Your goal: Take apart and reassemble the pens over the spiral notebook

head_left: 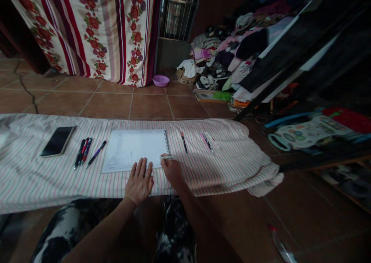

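A spiral notebook (135,147) lies open on a striped cloth (217,166) spread over the tiled floor. My left hand (139,182) rests flat, fingers stretched out, on the cloth at the notebook's near edge. My right hand (171,168) is closed round a pale pen (167,157) at the notebook's lower right corner. Left of the notebook lie three pens (82,151) side by side and a blue pen (96,153). To the right lie a dark pen with a red tip (183,141) and two more pens (207,141).
A dark phone (58,140) lies on the cloth at the left. A flowered curtain (95,27) hangs behind, with a purple bowl (160,80) on the floor. A heap of clothes (232,50) and dark shelving (313,62) stand to the right.
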Tool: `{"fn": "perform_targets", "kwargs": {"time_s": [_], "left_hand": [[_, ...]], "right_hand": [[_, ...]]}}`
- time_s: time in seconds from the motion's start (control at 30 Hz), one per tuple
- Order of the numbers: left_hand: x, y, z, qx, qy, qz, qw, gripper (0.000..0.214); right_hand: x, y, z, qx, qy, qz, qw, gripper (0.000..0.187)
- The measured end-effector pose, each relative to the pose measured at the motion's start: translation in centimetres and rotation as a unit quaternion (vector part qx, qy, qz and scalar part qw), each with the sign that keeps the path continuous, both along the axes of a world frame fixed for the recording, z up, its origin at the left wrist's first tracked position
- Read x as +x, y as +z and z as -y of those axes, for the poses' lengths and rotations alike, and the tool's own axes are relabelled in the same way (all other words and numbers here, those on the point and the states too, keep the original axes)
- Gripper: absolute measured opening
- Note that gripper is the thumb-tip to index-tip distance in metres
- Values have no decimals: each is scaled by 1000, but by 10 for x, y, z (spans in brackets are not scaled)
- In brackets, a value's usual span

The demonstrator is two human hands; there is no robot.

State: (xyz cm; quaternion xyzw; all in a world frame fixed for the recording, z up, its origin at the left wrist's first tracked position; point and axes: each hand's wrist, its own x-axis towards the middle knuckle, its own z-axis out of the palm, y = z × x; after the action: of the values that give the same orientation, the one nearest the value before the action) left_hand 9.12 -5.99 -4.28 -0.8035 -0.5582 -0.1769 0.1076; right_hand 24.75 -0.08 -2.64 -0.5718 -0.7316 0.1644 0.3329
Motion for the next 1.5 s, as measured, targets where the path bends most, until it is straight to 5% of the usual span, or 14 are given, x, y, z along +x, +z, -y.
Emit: {"fn": "perform_targets", "kwargs": {"time_s": [0.47, 0.67, 0.8, 1.1, 1.27, 1.37, 1.5], "left_hand": [[-2, -6, -1, 0, -8, 14, 1000, 51], [-1, -5, -1, 5, -6, -2, 1000, 51], [-2, -6, -1, 5, -7, -4, 1000, 52], [-1, -6, -1, -2, -3, -9, 1000, 52], [-1, -5, 0, -3, -6, 2, 1000, 52], [-2, -5, 0, -4, -8, 10, 1000, 51], [-2, -6, 0, -2, -11, 22, 1000, 51]], "right_hand": [[10, 10, -7, -74, -9, -112, 991, 18], [12, 12, -11, -138, -17, -251, 958, 9], [10, 19, -11, -200, -11, -397, 896, 12], [1, 50, -6, -304, 7, -649, 698, 9], [0, 69, -4, -388, 55, -774, 498, 3], [1, 73, -2, -399, 60, -780, 479, 6], [0, 72, -1, -398, 73, -761, 507, 8]]}}
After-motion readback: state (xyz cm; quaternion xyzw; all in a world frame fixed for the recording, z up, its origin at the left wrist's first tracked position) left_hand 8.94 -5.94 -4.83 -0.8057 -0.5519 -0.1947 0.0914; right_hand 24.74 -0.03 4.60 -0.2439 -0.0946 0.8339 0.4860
